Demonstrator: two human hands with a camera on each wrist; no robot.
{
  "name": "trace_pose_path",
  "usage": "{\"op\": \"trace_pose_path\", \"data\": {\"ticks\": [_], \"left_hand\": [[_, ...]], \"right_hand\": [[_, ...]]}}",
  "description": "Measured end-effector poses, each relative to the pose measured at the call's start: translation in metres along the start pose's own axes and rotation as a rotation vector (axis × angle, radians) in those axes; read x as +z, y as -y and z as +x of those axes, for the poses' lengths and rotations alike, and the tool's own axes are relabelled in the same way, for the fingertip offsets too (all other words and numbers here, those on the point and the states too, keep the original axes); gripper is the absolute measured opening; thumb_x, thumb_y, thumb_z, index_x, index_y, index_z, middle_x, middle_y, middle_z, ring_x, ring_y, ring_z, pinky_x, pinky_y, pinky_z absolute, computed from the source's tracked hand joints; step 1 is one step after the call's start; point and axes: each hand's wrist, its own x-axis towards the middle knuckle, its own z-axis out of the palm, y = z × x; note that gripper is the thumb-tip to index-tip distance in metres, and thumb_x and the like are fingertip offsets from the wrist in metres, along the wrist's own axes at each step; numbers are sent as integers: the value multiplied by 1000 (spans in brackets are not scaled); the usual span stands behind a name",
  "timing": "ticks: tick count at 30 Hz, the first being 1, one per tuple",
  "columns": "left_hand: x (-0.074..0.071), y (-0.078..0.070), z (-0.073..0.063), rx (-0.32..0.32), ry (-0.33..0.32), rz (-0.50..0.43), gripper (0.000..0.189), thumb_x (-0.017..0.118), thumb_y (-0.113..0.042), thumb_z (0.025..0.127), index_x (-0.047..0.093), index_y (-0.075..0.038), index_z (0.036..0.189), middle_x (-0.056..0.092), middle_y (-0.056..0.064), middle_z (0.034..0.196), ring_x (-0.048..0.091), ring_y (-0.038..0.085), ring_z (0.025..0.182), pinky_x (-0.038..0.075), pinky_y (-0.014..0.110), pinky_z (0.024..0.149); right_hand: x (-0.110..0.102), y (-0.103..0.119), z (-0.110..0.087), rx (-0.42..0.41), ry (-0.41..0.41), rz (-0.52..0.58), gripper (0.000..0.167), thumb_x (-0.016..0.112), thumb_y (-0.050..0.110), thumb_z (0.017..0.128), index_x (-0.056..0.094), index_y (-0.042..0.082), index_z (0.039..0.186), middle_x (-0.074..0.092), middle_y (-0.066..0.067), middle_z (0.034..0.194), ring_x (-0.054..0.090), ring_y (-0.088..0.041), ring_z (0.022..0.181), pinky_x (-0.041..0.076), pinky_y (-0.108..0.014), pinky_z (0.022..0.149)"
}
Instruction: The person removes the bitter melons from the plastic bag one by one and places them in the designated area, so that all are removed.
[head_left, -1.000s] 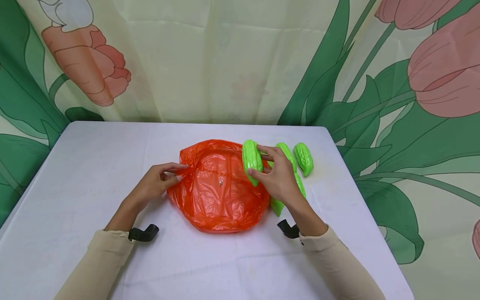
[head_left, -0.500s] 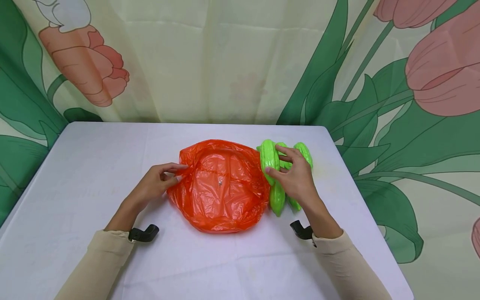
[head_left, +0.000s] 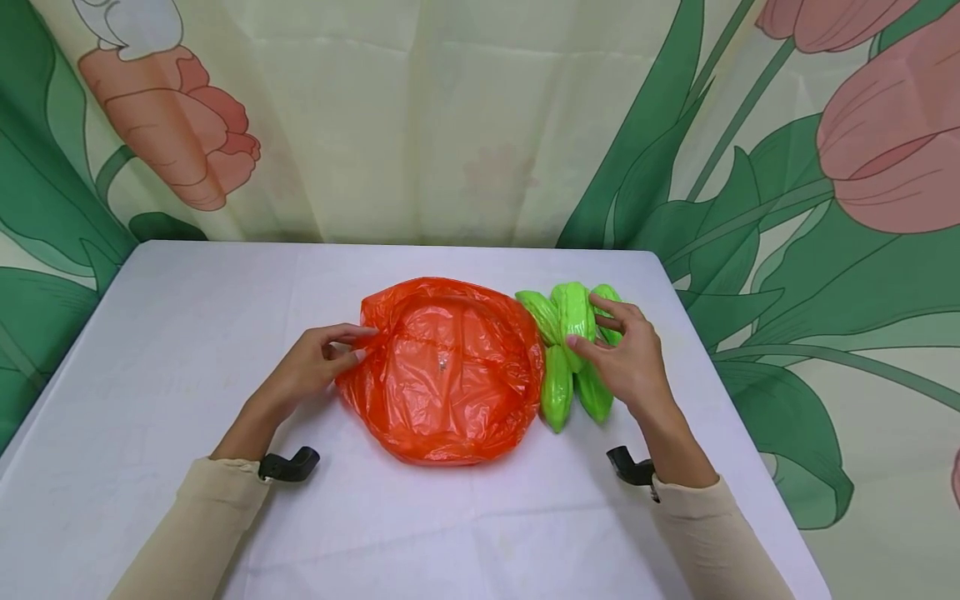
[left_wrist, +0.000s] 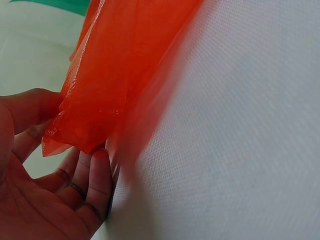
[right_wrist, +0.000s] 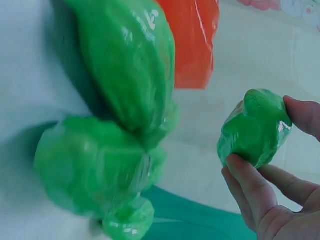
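A red-orange plastic bag (head_left: 450,392) lies in the middle of the table with its mouth spread round. My left hand (head_left: 303,371) pinches the bag's left rim between thumb and fingers; in the left wrist view the bag's edge (left_wrist: 95,110) hangs between them. Over on the right, my right hand (head_left: 633,358) holds a shiny green bitter melon (head_left: 573,321) by thumb and fingertips. That bitter melon (right_wrist: 257,130) is off the table, above several others. Among these, one bitter melon (head_left: 557,387) lies against the bag's right side, and another bitter melon (head_left: 596,392) lies beside it.
A white cloth (head_left: 187,333) covers the table. Behind it hangs a curtain (head_left: 420,125) printed with tulips and leaves. Black wrist mounts (head_left: 288,465) sit at both cuffs.
My right hand has carried the held bitter melon rightward, from over the bag's right part to above the other bitter melons. My left hand has stayed at the bag's left rim.
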Motion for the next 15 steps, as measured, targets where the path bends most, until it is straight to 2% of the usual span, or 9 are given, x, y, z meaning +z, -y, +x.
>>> {"op": "trace_pose_path", "data": {"ticks": [5,11,15], "left_hand": [[0,0,0,0,-3,3,42,61,-8,104,66,-14,146,65,17,140,54,28,94,52,27,68],[0,0,0,0,-5,3,42,61,-8,104,66,-14,145,65,17,139,55,28,94,52,27,68],[0,1,0,4,-3,-4,42,61,-7,104,66,-13,145,65,17,140,55,27,93,52,26,68]], "right_hand": [[-12,-6,-1,22,-17,-13,73,82,15,94,50,16,159,48,-14,160,55,-34,145,57,-35,97],[-27,-14,-3,72,-35,-13,74,81,17,94,49,19,161,44,-12,164,52,-32,148,57,-25,97],[-36,-22,-4,99,-49,-7,74,80,16,95,47,18,162,41,-12,166,52,-32,149,56,-23,97]]}}
